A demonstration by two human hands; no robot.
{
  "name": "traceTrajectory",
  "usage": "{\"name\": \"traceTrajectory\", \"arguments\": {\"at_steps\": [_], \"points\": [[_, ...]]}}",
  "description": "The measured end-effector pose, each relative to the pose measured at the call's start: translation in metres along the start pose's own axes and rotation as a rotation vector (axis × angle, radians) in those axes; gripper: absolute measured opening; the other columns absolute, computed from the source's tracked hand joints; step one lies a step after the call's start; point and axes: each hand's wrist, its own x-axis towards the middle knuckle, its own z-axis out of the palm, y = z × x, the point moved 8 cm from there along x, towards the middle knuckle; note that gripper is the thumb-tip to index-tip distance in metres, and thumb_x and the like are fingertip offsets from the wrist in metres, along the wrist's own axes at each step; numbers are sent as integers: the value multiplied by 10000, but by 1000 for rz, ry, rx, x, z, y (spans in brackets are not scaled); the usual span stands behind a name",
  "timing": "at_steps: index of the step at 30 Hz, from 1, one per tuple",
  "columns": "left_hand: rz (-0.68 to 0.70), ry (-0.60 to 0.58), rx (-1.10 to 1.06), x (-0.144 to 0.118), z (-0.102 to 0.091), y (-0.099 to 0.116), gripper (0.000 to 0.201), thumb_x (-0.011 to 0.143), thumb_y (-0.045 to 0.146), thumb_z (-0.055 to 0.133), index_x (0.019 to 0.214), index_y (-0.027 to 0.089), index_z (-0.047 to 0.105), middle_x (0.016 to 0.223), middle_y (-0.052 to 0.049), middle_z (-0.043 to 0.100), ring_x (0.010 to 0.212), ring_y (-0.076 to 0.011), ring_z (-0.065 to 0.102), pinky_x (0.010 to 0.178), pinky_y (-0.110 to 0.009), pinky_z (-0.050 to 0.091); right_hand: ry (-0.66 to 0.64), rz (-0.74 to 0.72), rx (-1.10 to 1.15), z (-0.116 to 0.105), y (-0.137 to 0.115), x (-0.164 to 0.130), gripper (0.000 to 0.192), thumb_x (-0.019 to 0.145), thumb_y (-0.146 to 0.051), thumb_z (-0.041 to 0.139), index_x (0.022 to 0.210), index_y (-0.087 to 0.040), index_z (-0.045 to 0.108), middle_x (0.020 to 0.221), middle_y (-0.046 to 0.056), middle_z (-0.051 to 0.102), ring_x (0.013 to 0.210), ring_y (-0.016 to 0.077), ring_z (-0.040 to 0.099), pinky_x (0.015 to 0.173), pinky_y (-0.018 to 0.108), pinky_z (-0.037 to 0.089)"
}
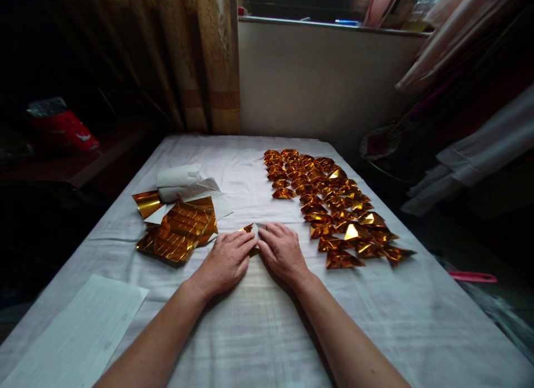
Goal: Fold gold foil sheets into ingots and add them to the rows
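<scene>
My left hand (225,261) and my right hand (282,252) lie flat side by side on a small piece of gold foil paper (248,228) on the white cloth of the table (267,321). Only the gold tip and a white edge of the piece show beyond my fingertips; the rest is hidden under my hands. A stack of gold foil sheets (179,231) lies just left of my left hand. Several folded gold pieces (329,204) sit in rows to the right of my right hand.
A white paper sheet (79,335) lies at the near left corner. Rolled white paper (178,177) rests behind the foil stack. A curtain (196,60) and a wall stand at the far end. A red bag (62,127) sits far left; draped fabric (479,149) hangs at right.
</scene>
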Motion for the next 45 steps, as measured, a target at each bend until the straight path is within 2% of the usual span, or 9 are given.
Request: {"name": "traceTrajectory", "arguments": {"at_steps": [7,14,19,24,30,38,45], "points": [[-30,52,-72,-2,-2,-4,555,854,151,501,1403,211,449,1426,-113,539,1308,-245,487,1084,-464,355,55,-90,94,-5,-7,-3,291,952,-260,502,1205,-263,646,1299,29,651,1210,219,534,1038,390,373],[-45,61,-76,-2,-2,-7,618,838,143,498,1445,197,396,1469,-124,490,1321,-254,471,1090,-467,354,87,-77,48,-8,-9,-5,413,916,-239,508,1323,-196,566,1202,94,685,1178,242,550,993,398,404],[-41,36,-29,-2,2,-7,651,856,159,499,1488,230,364,1516,-108,442,1318,-262,472,1091,-466,344,38,-90,9,-6,-12,-5,320,940,-243,500,1225,-224,644,1224,63,685,1174,246,534,1014,417,384],[-35,18,10,1,1,-3,597,861,159,492,1453,210,429,1498,-99,473,1320,-254,473,1083,-458,348,11,-88,1,-5,-12,-4,274,952,-254,503,1158,-241,683,1261,27,675,1179,248,520,1028,424,373],[-54,11,8,7,-1,-2,553,826,161,511,1377,208,526,1374,-88,599,1248,-262,525,1078,-462,360,-35,-59,-44,2,-9,-3,326,955,-283,508,1254,-261,636,1340,34,627,1267,269,476,1043,436,361],[-40,0,-4,7,-3,1,470,820,143,534,1282,208,590,1379,-76,596,1251,-263,522,1070,-471,375,-102,13,-179,11,-1,6,366,995,-365,441,1319,-296,595,1455,101,518,1373,330,410,1012,489,387],[-53,-16,5,8,-3,1,425,834,135,534,1249,191,608,1365,-84,605,1249,-263,530,1061,-477,379,-112,12,-204,15,0,15,392,983,-392,489,1345,-278,585,1472,134,494,1394,341,396,1042,515,376]]}}
